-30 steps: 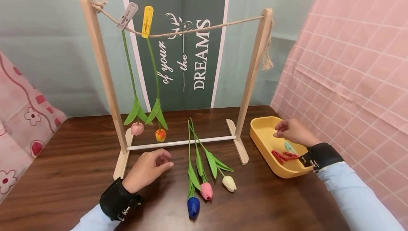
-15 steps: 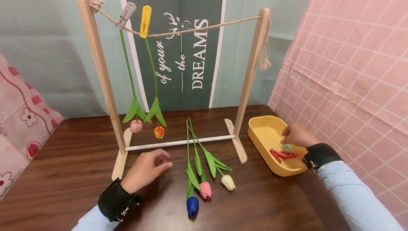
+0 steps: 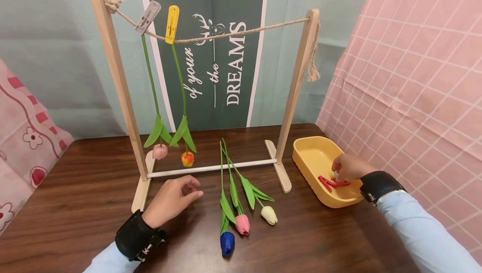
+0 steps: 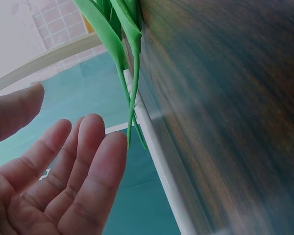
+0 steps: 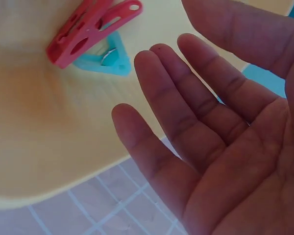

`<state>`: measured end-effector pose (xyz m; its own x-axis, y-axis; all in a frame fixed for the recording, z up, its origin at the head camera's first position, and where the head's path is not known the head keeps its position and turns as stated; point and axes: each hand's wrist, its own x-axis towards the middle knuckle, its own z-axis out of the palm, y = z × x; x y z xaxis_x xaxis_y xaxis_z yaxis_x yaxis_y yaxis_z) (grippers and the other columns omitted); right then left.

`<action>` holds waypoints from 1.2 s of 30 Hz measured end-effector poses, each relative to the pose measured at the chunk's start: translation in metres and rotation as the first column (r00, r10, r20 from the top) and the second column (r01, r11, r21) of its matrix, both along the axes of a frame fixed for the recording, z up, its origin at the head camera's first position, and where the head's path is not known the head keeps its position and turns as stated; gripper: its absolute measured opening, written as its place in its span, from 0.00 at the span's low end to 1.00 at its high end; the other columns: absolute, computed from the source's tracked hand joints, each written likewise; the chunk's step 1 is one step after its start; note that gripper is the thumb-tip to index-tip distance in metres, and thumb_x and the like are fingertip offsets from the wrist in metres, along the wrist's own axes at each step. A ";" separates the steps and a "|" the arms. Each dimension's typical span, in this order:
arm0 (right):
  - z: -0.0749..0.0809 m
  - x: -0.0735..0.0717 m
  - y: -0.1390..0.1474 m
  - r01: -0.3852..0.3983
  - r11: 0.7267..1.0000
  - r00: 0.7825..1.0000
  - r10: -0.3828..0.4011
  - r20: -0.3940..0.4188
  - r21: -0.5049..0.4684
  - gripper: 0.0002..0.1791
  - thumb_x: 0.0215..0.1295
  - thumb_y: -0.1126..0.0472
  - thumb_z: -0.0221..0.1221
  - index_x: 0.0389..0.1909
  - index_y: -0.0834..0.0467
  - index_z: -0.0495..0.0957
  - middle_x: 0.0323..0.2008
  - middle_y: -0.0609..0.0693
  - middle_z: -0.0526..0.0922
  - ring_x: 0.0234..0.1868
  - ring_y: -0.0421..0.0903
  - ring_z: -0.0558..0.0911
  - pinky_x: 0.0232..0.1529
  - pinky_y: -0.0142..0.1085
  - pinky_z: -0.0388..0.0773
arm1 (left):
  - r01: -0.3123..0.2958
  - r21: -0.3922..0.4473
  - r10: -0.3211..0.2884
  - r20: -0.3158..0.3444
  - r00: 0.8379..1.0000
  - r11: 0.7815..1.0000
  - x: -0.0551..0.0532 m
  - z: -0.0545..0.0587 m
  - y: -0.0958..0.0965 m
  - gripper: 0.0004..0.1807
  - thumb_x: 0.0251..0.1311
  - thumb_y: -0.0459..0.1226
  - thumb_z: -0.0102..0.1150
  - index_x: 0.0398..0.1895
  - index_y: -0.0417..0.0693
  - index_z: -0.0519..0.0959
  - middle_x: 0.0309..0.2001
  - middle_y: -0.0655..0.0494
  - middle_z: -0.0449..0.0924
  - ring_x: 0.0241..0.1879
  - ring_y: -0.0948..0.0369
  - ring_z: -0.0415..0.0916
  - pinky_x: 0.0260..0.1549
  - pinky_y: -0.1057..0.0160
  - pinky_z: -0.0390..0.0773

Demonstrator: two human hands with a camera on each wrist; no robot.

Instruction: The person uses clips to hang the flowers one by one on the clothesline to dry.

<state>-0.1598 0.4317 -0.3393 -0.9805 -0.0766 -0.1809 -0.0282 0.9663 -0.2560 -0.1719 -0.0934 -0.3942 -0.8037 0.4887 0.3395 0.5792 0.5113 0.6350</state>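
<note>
My right hand (image 3: pixel 350 167) reaches down into the yellow tray (image 3: pixel 304 165). In the right wrist view its fingers are extended, close to a teal clothespin (image 5: pixel 118 65) and apart from it. A red clothespin (image 5: pixel 63 53) lies over part of the teal one. In the head view, red clothespins (image 3: pixel 326 184) show just below the fingertips, and the hand mostly hides the teal one. My left hand (image 3: pixel 171 202) hovers with relaxed fingers over the table, holding nothing. To its right lie a blue tulip (image 3: pixel 227 243), a pink tulip (image 3: pixel 242 225) and a white tulip (image 3: pixel 269 215).
A wooden stand (image 3: pixel 119 76) carries a sagging rope (image 3: pixel 244 32). A grey clothespin (image 3: pixel 148 16) and a yellow clothespin (image 3: pixel 172 24) hold a pale pink tulip (image 3: pixel 160 151) and an orange tulip (image 3: pixel 187 158) upside down. A white bar (image 3: pixel 211 168) spans the stand's feet.
My right hand has moved lower and nearer in the tray, from above its middle to the clothespins, covering the teal one. My left hand has stayed nearly still.
</note>
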 end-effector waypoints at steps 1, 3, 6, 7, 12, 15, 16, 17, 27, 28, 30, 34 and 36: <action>0.000 0.000 -0.001 -0.001 1.000 1.000 0.001 0.008 0.018 0.16 0.42 0.68 0.73 0.33 0.66 0.80 0.26 0.51 0.76 0.29 0.50 0.72 0.30 0.40 0.74 | -0.003 -0.001 0.003 0.001 1.000 1.000 0.000 0.000 0.000 0.07 0.60 0.39 0.67 0.38 0.49 0.81 0.27 0.68 0.78 0.27 0.71 0.74 0.28 0.65 0.74; 0.000 0.000 -0.003 -0.003 0.999 1.000 0.002 0.021 0.053 0.16 0.41 0.68 0.74 0.33 0.66 0.81 0.27 0.51 0.77 0.29 0.50 0.73 0.31 0.41 0.75 | -0.005 -0.001 0.005 0.003 1.000 1.000 0.001 0.001 0.000 0.07 0.59 0.39 0.67 0.38 0.50 0.81 0.27 0.68 0.78 0.27 0.71 0.74 0.29 0.66 0.75; 0.000 0.000 -0.006 -0.022 0.994 0.999 0.018 0.036 0.107 0.16 0.40 0.68 0.74 0.32 0.65 0.81 0.27 0.52 0.77 0.29 0.51 0.73 0.31 0.41 0.75 | -0.003 0.003 0.003 0.004 1.000 1.000 0.001 0.002 0.000 0.07 0.60 0.40 0.67 0.38 0.49 0.81 0.27 0.67 0.78 0.27 0.70 0.74 0.28 0.65 0.74; 0.000 0.001 -0.006 -0.028 0.992 0.999 0.023 0.042 0.120 0.16 0.40 0.68 0.74 0.32 0.65 0.81 0.27 0.51 0.77 0.28 0.50 0.73 0.30 0.40 0.75 | -0.002 0.005 0.002 0.004 1.000 1.000 0.001 0.002 0.000 0.07 0.60 0.40 0.67 0.38 0.49 0.81 0.27 0.67 0.78 0.27 0.70 0.74 0.28 0.65 0.74; -0.003 0.001 -0.010 -0.032 0.988 0.998 0.023 0.064 0.151 0.13 0.42 0.70 0.71 0.30 0.63 0.79 0.25 0.51 0.74 0.25 0.49 0.71 0.24 0.37 0.72 | 0.001 0.006 -0.001 0.004 1.000 1.000 0.001 0.002 -0.001 0.07 0.60 0.40 0.66 0.38 0.48 0.82 0.27 0.67 0.78 0.27 0.69 0.73 0.28 0.65 0.74; -0.004 0.002 -0.014 -0.042 0.985 0.998 0.032 0.061 0.165 0.08 0.43 0.71 0.66 0.26 0.61 0.77 0.22 0.50 0.73 0.22 0.48 0.70 0.21 0.36 0.70 | -0.003 0.000 0.003 0.008 1.000 1.000 0.002 0.002 -0.001 0.07 0.60 0.40 0.67 0.38 0.47 0.82 0.27 0.67 0.78 0.26 0.69 0.73 0.28 0.66 0.74; -0.004 0.002 -0.015 -0.047 0.984 0.997 0.037 0.061 0.175 0.08 0.42 0.72 0.65 0.24 0.60 0.77 0.21 0.50 0.72 0.22 0.48 0.70 0.20 0.36 0.69 | -0.002 -0.002 0.002 0.007 1.000 1.000 0.001 0.002 -0.001 0.07 0.60 0.40 0.67 0.38 0.47 0.82 0.27 0.67 0.78 0.26 0.69 0.73 0.28 0.66 0.74; -0.004 0.002 -0.016 -0.057 0.980 0.997 0.046 0.059 0.190 0.08 0.42 0.72 0.65 0.22 0.59 0.76 0.20 0.49 0.72 0.21 0.47 0.70 0.20 0.35 0.69 | 0.001 -0.004 -0.001 0.006 1.000 1.000 0.001 0.002 -0.001 0.07 0.60 0.39 0.67 0.38 0.47 0.82 0.27 0.67 0.77 0.26 0.69 0.73 0.28 0.66 0.74; -0.015 -0.005 -0.024 -0.169 0.903 0.985 0.171 0.032 0.395 0.15 0.32 0.76 0.66 0.15 0.57 0.72 0.15 0.48 0.70 0.17 0.48 0.70 0.18 0.36 0.68 | 0.003 -0.004 -0.003 -0.018 1.000 1.000 -0.001 0.002 -0.002 0.05 0.59 0.38 0.67 0.35 0.48 0.82 0.27 0.68 0.77 0.26 0.69 0.73 0.28 0.66 0.74; -0.018 -0.006 -0.024 -0.172 0.896 0.984 0.178 0.024 0.409 0.15 0.33 0.76 0.66 0.16 0.57 0.71 0.16 0.48 0.70 0.18 0.48 0.69 0.19 0.37 0.68 | 0.003 -0.005 -0.003 -0.020 1.000 1.000 -0.002 0.002 -0.002 0.05 0.59 0.38 0.67 0.35 0.48 0.82 0.27 0.68 0.77 0.26 0.69 0.73 0.28 0.66 0.74; -0.022 -0.008 -0.022 -0.177 0.885 0.981 0.193 0.008 0.431 0.15 0.34 0.76 0.65 0.17 0.57 0.70 0.17 0.49 0.70 0.19 0.48 0.69 0.21 0.39 0.69 | 0.004 -0.008 -0.004 -0.020 1.000 1.000 -0.002 0.002 -0.002 0.06 0.59 0.38 0.67 0.36 0.48 0.82 0.27 0.68 0.77 0.26 0.69 0.73 0.28 0.66 0.74; -0.027 -0.012 -0.020 -0.180 0.877 0.979 0.205 -0.008 0.445 0.13 0.39 0.76 0.62 0.19 0.57 0.70 0.18 0.49 0.70 0.21 0.49 0.69 0.25 0.41 0.71 | 0.012 -0.006 -0.012 -0.024 1.000 1.000 -0.003 0.002 -0.003 0.05 0.59 0.39 0.67 0.35 0.49 0.82 0.27 0.68 0.77 0.26 0.69 0.73 0.27 0.66 0.74; -0.027 -0.014 -0.020 -0.180 0.877 0.978 0.206 -0.011 0.445 0.12 0.41 0.75 0.61 0.20 0.57 0.70 0.19 0.50 0.70 0.21 0.49 0.69 0.26 0.41 0.70 | 0.015 -0.003 -0.015 -0.024 1.000 1.000 -0.003 0.003 -0.003 0.05 0.59 0.39 0.67 0.35 0.49 0.82 0.27 0.68 0.77 0.26 0.69 0.73 0.27 0.66 0.74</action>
<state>-0.1734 0.4121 -0.3667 -0.9641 -0.1909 -0.1848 -0.2272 0.9529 0.2011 -0.1753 -0.0967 -0.3916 -0.7878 0.5015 0.3576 0.6020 0.5042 0.6192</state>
